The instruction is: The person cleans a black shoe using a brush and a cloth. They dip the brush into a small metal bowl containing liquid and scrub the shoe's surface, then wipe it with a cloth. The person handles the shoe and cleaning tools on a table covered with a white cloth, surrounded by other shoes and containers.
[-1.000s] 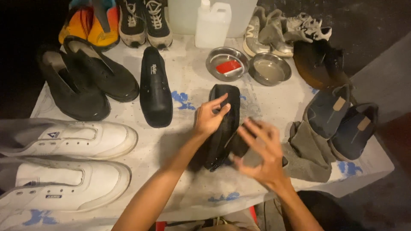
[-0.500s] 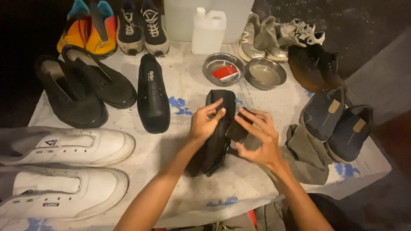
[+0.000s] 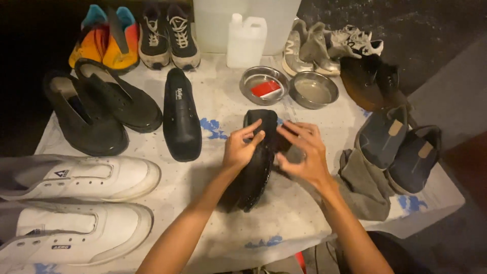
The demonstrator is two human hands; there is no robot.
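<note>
A black slip-on shoe (image 3: 256,175) lies on its side in the middle of the covered table (image 3: 284,223). My left hand (image 3: 242,147) grips its upper edge, fingers curled over the top. My right hand (image 3: 302,152) presses against the shoe's right side, with what looks like a small dark cloth under its fingers; I cannot tell for sure. The shoe's matching partner (image 3: 180,115) lies flat just to the left.
Two white sneakers (image 3: 76,177) sit at the left edge, a black pair (image 3: 96,109) behind them. Two metal bowls (image 3: 264,85), one with something red in it, and a white jug (image 3: 246,40) stand at the back. Navy shoes (image 3: 401,149) and a grey cloth (image 3: 362,185) lie at right.
My right hand has moved from below the shoe up onto its right side. The left hand has kept its hold on the shoe.
</note>
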